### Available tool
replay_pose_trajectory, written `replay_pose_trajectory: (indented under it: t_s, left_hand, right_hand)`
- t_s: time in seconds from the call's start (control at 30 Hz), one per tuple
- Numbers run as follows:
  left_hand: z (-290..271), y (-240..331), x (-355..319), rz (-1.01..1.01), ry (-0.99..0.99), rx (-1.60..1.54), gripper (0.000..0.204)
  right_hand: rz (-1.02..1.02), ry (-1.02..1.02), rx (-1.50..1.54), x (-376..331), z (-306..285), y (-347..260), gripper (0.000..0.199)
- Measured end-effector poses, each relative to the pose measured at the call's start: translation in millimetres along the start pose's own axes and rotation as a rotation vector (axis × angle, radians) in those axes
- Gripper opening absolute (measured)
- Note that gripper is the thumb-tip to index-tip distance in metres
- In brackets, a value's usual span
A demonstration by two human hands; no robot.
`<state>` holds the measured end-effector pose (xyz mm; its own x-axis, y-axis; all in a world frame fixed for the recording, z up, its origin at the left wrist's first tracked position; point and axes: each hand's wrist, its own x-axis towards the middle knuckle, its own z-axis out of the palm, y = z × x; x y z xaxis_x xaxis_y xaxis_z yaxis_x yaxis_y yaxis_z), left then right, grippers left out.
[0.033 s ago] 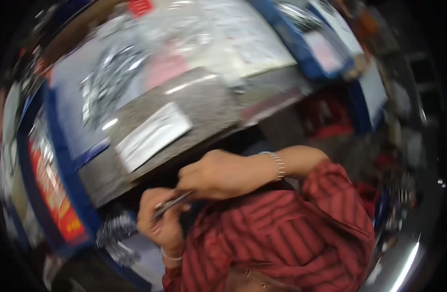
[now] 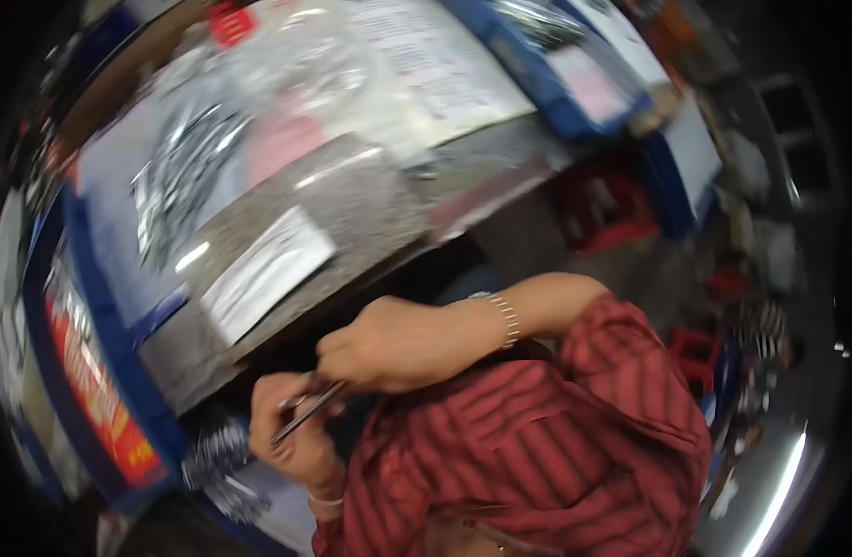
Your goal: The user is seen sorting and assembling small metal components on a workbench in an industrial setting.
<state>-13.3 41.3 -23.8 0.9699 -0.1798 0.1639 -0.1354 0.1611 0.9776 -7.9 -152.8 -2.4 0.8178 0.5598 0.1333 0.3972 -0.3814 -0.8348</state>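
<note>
Head view: both hands grip a thin metal tool (image 2: 307, 413).
Left hand (image 2: 291, 441) and right hand (image 2: 398, 343) meet below the grey tabletop (image 2: 352, 200).

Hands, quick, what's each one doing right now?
Left hand: closed around one end of a thin metal piece.
Right hand: closed, pinching the other end of the same piece.

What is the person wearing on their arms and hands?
No gloves: both hands are bare. The right hand has a silvery beaded bracelet at the wrist, and its arm runs into a red shirt sleeve with dark stripes. The left hand has a thin pale band at the wrist.
</note>
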Motion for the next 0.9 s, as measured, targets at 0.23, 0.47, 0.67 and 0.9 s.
replay_pose_trajectory:
  t_s: [0.23,0.47,0.67,0.9]
  left_hand:
    - [1.9,31.9,-11.6,0.378,-0.123,0.08,0.049]
    - [108.5,102.9,-26.6,0.368,-1.257,-0.567,0.033]
    - [110.8,118.5,-26.4,0.201,-1.424,-0.77,0.016]
    - [108.0,119.8,-10.2,0.18,-1.338,-0.761,0.023]
  right_hand:
    - [0.002,0.193,0.266,-6.9,6.4,28.3,0.018]
    - [0.151,0.118,0.329,-10.8,-4.2,22.1,0.018]
    - [0.194,0.064,0.357,-14.3,-16.1,25.9,0.019]
    - [0.192,0.019,0.321,-14.3,-16.7,28.0,0.022]
